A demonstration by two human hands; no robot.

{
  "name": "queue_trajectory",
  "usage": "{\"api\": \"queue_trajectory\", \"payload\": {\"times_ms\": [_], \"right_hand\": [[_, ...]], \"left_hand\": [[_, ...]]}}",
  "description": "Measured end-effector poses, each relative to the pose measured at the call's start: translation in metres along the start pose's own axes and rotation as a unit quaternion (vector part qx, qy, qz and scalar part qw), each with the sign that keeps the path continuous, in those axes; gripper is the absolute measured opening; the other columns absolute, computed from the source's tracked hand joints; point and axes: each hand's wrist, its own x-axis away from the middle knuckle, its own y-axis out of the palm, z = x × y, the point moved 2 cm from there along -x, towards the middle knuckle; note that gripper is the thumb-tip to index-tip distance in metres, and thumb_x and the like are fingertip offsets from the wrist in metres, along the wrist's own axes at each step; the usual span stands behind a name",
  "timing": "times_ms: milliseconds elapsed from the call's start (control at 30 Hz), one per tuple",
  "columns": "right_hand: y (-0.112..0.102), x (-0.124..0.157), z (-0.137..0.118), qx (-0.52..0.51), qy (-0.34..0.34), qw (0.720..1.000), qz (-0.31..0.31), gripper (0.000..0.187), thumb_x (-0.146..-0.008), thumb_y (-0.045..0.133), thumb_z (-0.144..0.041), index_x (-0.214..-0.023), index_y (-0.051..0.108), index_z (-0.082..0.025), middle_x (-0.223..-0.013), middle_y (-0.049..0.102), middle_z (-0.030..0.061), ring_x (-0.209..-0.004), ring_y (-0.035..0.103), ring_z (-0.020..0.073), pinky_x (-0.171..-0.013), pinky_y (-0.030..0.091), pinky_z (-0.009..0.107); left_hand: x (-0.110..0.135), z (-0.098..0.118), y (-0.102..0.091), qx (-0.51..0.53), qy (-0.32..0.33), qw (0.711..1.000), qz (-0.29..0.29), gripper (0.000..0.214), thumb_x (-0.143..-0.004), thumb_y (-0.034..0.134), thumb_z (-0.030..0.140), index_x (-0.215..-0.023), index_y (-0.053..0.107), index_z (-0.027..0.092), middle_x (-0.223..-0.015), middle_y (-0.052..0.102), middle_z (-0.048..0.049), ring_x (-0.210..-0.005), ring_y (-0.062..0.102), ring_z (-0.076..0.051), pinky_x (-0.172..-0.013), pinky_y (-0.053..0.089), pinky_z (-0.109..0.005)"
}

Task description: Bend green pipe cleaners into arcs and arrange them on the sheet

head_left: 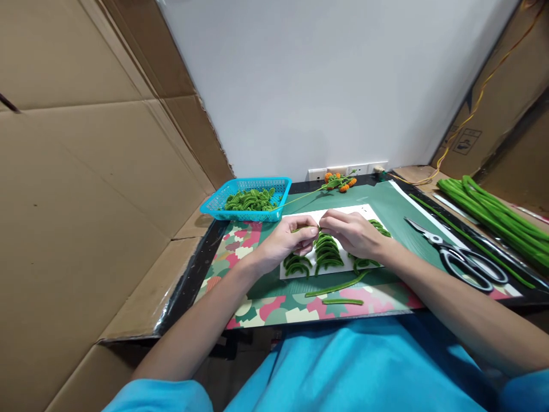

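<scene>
- Mat (266,289), patterned: centre.
- Bundle of green stems (493,214): right edge.
- White card (348,268) bearing curved green pieces (328,252): centre, under the hands.
- Blue basket (244,216), green pieces inside: left of centre.
- Scissors (436,239), blades parted: lower right.
- Left hand (295,236): centre, fingers pinched on a green strip (295,230), mostly hidden.
- Right hand (354,232): fingertips meeting the left's; own grip cannot be told.
- Loose strips (342,301): lower centre.

Risks: tight pinching may kink the held strip; a dropped wrist may disarrange the card's pieces, if unfixed.
</scene>
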Motion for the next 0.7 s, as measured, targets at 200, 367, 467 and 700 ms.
{"api": "queue_trajectory", "payload": {"times_ms": [200, 367, 467, 700], "right_hand": [[0.004, 0.000, -0.002, -0.033, -0.001, 0.999, -0.004, 0.024, -0.115, 0.036, -0.028, -0.107, 0.057, -0.021, -0.087, 0.065, 0.0030, -0.062, 0.050, 0.0141, -0.058, 0.033, 0.026], [0.003, 0.002, -0.001, -0.019, -0.002, 1.000, -0.002, 0.030, -0.115, 0.036, -0.029, -0.097, 0.059, -0.021, -0.080, 0.060, 0.0015, -0.058, 0.043, 0.0137, -0.058, 0.030, 0.028], [-0.002, 0.001, -0.001, 0.002, -0.013, 1.000, -0.006, 0.030, -0.114, 0.039, -0.029, -0.093, 0.060, -0.022, -0.077, 0.058, 0.0007, -0.058, 0.041, 0.0136, -0.057, 0.028, 0.029], [-0.002, 0.001, -0.003, -0.070, 0.023, 0.997, -0.001, 0.027, -0.112, 0.040, -0.025, -0.090, 0.055, -0.023, -0.077, 0.056, 0.0003, -0.057, 0.041, 0.0139, -0.056, 0.028, 0.029]], "left_hand": [[0.003, 0.000, 0.000, 0.061, -0.088, 0.994, -0.024, 0.033, -0.083, 0.082, 0.030, -0.071, 0.055, 0.015, -0.061, 0.040, 0.0057, -0.050, 0.035, -0.005, -0.046, 0.031, -0.019], [0.004, -0.004, 0.000, 0.078, -0.123, 0.987, -0.060, 0.033, -0.089, 0.077, 0.033, -0.074, 0.055, 0.015, -0.064, 0.044, 0.0035, -0.052, 0.039, -0.006, -0.046, 0.029, -0.019], [0.004, -0.004, 0.001, 0.083, -0.128, 0.986, -0.063, 0.031, -0.089, 0.079, 0.034, -0.078, 0.057, 0.015, -0.066, 0.046, 0.0032, -0.053, 0.038, -0.006, -0.046, 0.028, -0.018], [0.003, -0.002, 0.003, 0.046, -0.077, 0.996, -0.018, 0.032, -0.084, 0.084, 0.037, -0.078, 0.062, 0.014, -0.063, 0.048, 0.0040, -0.052, 0.041, -0.006, -0.049, 0.030, -0.019]]}}
